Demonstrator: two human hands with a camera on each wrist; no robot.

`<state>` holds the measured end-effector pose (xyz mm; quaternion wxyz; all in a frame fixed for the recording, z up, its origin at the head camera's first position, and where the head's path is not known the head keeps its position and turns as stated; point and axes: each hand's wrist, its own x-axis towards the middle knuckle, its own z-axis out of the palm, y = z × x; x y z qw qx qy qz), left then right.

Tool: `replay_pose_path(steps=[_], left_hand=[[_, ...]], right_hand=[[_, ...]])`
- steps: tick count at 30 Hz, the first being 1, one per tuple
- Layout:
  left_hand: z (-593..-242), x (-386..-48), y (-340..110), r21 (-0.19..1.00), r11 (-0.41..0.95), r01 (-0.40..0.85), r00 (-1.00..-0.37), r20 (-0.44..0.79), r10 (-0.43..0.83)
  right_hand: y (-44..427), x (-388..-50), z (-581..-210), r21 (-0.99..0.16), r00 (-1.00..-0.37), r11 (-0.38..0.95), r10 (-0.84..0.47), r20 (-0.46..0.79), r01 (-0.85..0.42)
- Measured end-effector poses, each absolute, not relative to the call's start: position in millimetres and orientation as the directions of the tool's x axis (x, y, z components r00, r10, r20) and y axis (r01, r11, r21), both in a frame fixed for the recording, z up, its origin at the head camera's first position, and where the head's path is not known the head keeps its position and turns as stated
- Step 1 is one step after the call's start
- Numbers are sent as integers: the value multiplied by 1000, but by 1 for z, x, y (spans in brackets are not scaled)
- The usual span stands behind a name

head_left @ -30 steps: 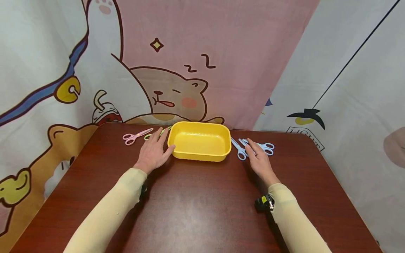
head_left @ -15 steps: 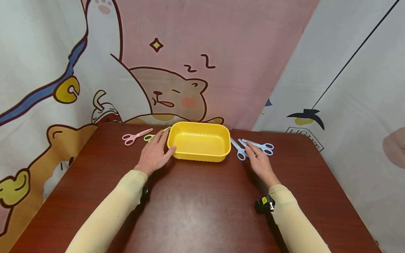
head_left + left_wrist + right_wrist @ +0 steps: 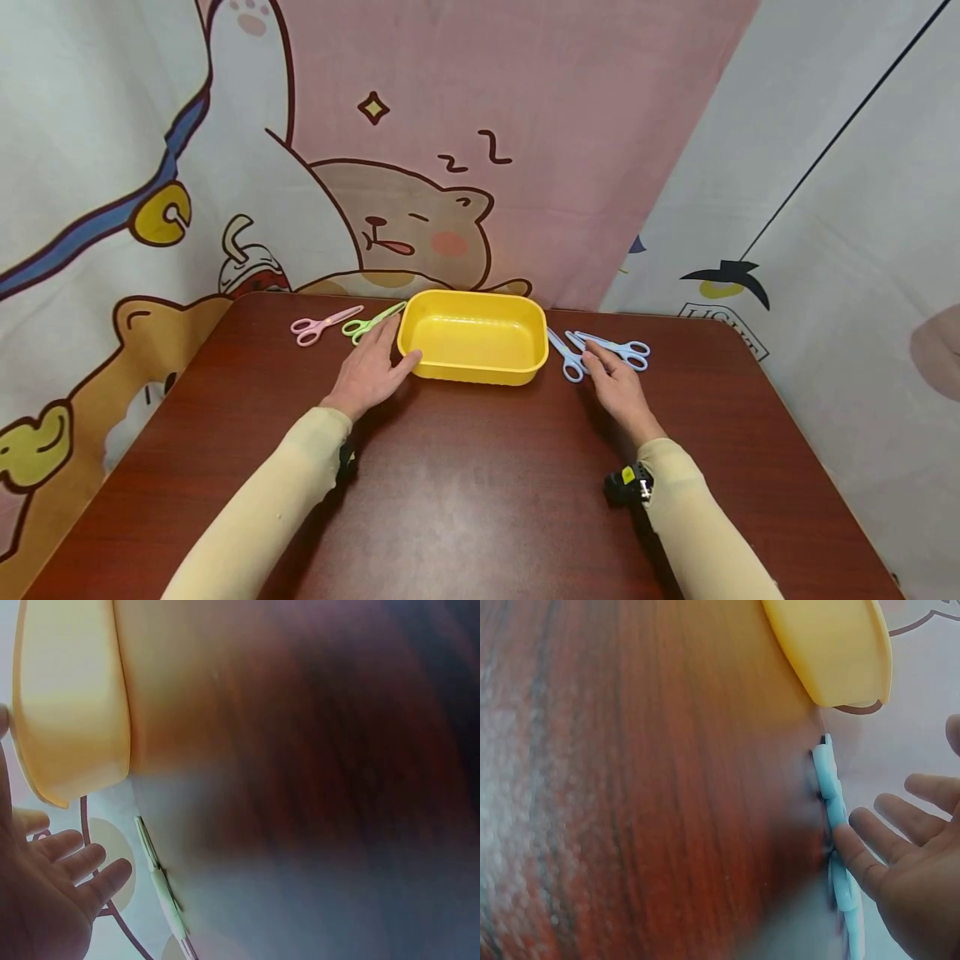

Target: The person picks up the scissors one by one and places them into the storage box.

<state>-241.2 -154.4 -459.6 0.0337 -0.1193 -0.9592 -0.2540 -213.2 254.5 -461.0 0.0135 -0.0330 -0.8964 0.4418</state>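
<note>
The fingers of the left hand (image 3: 367, 371) are extended and apart, with the thumb at the left end of a yellow, rounded rectangular tray (image 3: 472, 372); the right hand (image 3: 618, 392) is relaxed, fingers slightly bent, at the light-blue scissors (image 3: 611, 344); whether it touches them cannot be told. The tray stands near the far edge of a dark reddish-brown, wood-grained table (image 3: 472, 483), whose surface reflects a pale shine. Left of the tray lie green scissors (image 3: 372, 323) and pink scissors (image 3: 324, 323). Behind hangs a pink-and-white cloth (image 3: 570, 125), printed with a sleeping cartoon animal.
</note>
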Motion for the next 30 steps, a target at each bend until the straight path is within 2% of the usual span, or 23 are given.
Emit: replay_pose_path(steps=[9, 21, 30], left_hand=[[-460, -238, -150, 548, 805, 229, -973, 120, 195], [-464, -239, -149, 725, 671, 156, -986, 70, 153], [-462, -240, -146, 762, 639, 108, -991, 28, 133]], right_hand=[[257, -215, -465, -787, -996, 616, 85, 7, 47], [254, -216, -467, -771, -997, 636, 78, 11, 41], [253, -216, -465, -756, -997, 653, 80, 12, 44]])
